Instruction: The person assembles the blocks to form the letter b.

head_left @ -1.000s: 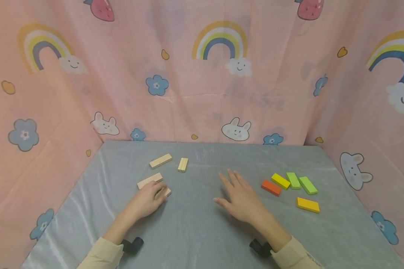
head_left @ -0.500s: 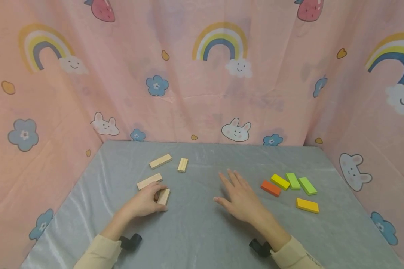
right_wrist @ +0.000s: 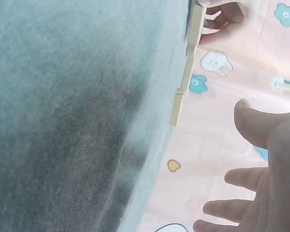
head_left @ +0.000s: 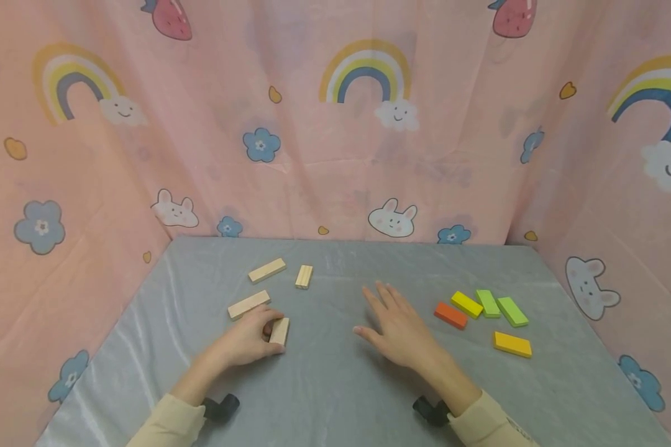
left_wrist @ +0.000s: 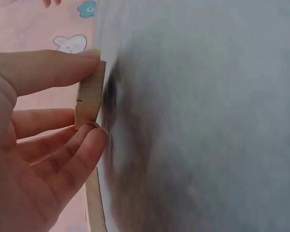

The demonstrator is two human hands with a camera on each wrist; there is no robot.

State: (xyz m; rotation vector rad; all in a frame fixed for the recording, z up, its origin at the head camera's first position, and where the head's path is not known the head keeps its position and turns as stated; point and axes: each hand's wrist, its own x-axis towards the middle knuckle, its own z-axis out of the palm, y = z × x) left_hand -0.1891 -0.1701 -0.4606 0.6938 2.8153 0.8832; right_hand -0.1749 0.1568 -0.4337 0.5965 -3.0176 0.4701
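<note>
On grey cloth (head_left: 324, 397) | left hand (head_left: 251, 338) pinches plain wooden block (head_left: 280, 331) | right hand (head_left: 399, 332) released, fingers spread | orange-red block (head_left: 450, 315) nearby

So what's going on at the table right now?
The person's left hand pinches a plain wooden block between thumb and fingers. Three more plain blocks lie farther back on the grey cloth. The right hand, fingers spread, holds nothing; to its right lie five coloured blocks: one orange-red, two yellow, two green.
</note>
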